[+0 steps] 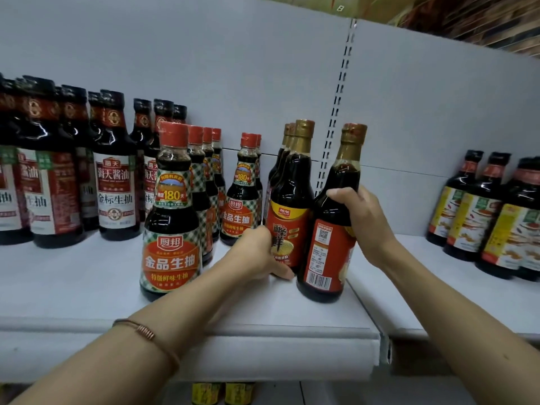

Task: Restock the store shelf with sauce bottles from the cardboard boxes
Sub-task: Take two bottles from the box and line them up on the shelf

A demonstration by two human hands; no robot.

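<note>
Under right hand (366,226), clamped: gold-capped bottle (330,238), barcode outward; left hand (260,252) gripping 加加 bottle (289,211) beside.

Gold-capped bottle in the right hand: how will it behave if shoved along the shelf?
Probably heavy: the gold-capped bottle looks nearly full of dark sauce. Likely tippy: it is tall, narrow-necked and already tilted under the right hand, so push low. Its glossy surface may be slippery, and it could knock the neighbouring bottle steadied by the left hand.
</note>
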